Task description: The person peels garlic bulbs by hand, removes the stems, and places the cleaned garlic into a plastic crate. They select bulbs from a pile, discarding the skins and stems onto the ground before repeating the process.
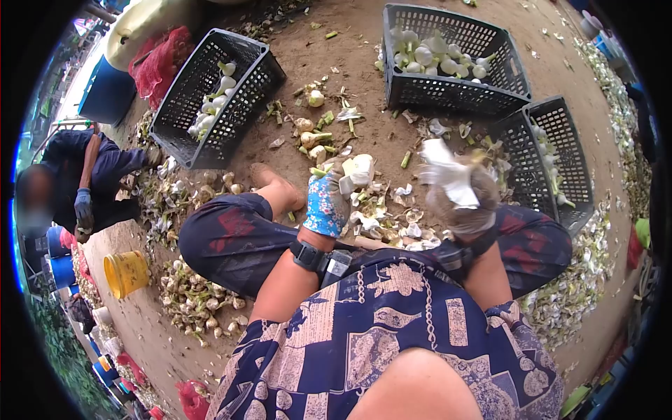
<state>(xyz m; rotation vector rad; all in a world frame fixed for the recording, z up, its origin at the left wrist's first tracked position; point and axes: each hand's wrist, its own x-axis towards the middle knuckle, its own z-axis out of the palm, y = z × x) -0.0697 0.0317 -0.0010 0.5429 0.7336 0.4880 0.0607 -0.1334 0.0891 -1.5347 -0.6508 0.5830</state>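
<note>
My left hand (329, 203), in a glove with a blue floral cuff, is closed around a garlic bulb (360, 169). The bulb's white side shows past my fingers, and a piece of green stem sticks up beside them. To the right, my right hand (467, 199) wears a dirty grey-brown glove and is smeared by motion. White papery garlic skin (451, 173) flaps at its fingers, which look closed on it. Between and below my hands lies a heap of loose garlic skins (413, 231). A few untrimmed garlic bulbs (311, 140) sit on the soil just beyond my left hand.
Black crates with white garlic stand ahead: a left crate (255, 80), a back crate (455, 94) and a right crate (567, 147). A garlic pile (199, 301) and yellow bucket (126, 273) are at left. A co-worker (98, 161) bends over there.
</note>
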